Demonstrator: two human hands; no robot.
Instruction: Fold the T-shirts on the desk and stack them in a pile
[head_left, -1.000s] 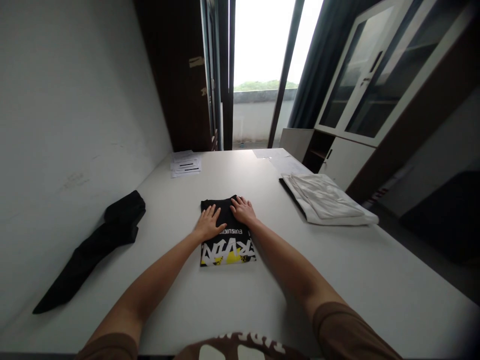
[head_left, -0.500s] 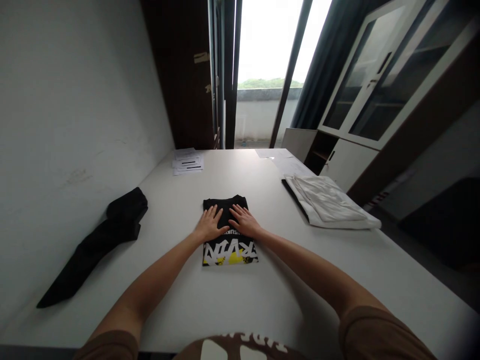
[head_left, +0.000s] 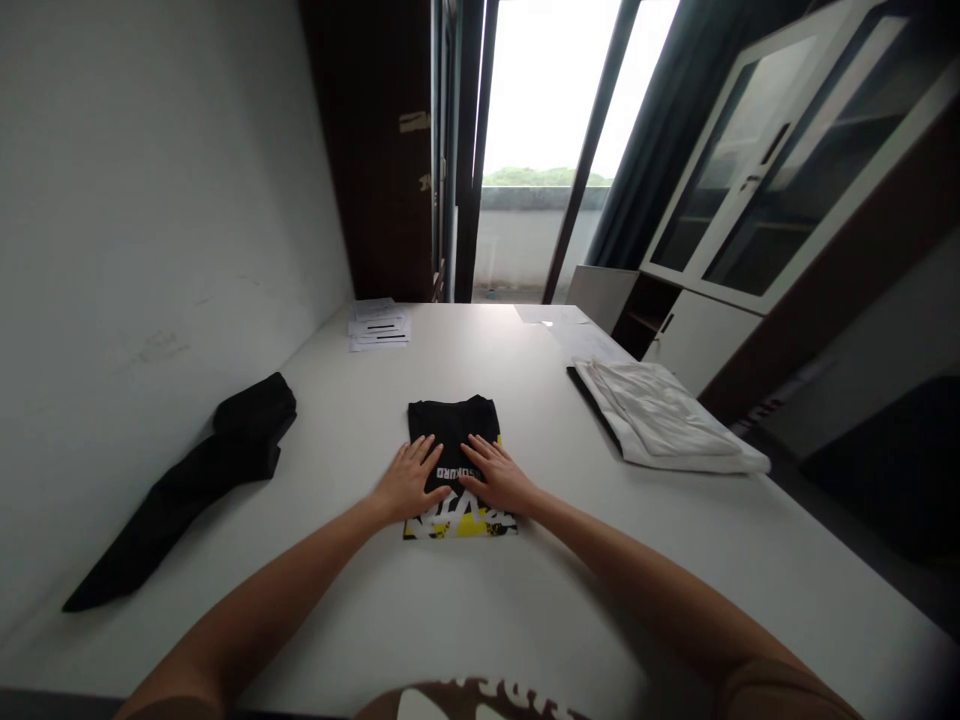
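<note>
A folded black T-shirt point(head_left: 454, 420) with white lettering and a yellow and white print lies flat on the white table point(head_left: 450, 620), its collar side away from me. My left hand point(head_left: 407, 482) rests palm down on its left part, fingers spread. On the right part lies my right hand point(head_left: 500, 476), also flat with the fingers apart. Both thumbs point inward across the lettering, with a gap between them. Parts of the print are hidden under the hands.
A crumpled black garment point(head_left: 202, 490) lies along the left wall. Folded white clothes point(head_left: 667, 415), with something black beneath, sit on the right side. Papers point(head_left: 379, 326) lie at the far left corner and more sheets point(head_left: 577, 330) at the far right. White cabinets point(head_left: 705, 335) stand beyond.
Both hands have slid toward me over the T-shirt, from near the collar down to the lettering. The view has shifted slightly. The shirt stays flat in place.
</note>
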